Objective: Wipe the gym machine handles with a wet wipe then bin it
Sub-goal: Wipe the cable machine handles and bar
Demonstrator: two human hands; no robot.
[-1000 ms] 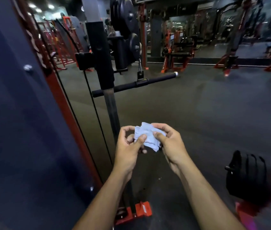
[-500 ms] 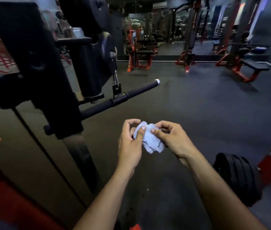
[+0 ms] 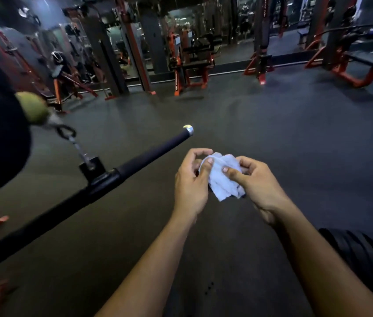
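Observation:
A crumpled white wet wipe [image 3: 223, 179] is held between both my hands at the centre of the view. My left hand [image 3: 191, 186] pinches its left side with thumb and curled fingers. My right hand [image 3: 257, 186] pinches its right side. The black cable-machine bar handle [image 3: 149, 156] runs diagonally from lower left to a silver end cap [image 3: 188, 129], just left of and above my left hand, not touched. A carabiner and chain [image 3: 73, 140] hang the bar from the cable.
A large dark weight plate [image 3: 0, 143] fills the left edge. Stacked black plates [image 3: 363, 255] lie on the floor at lower right. Orange and black gym machines [image 3: 190, 65] line the far side. Dark rubber floor [image 3: 272, 124] lies ahead.
The view has swung right and closer, so the bar now lies much nearer my hands and the machine post has left the frame. Both hands keep bunching the wipe between them.

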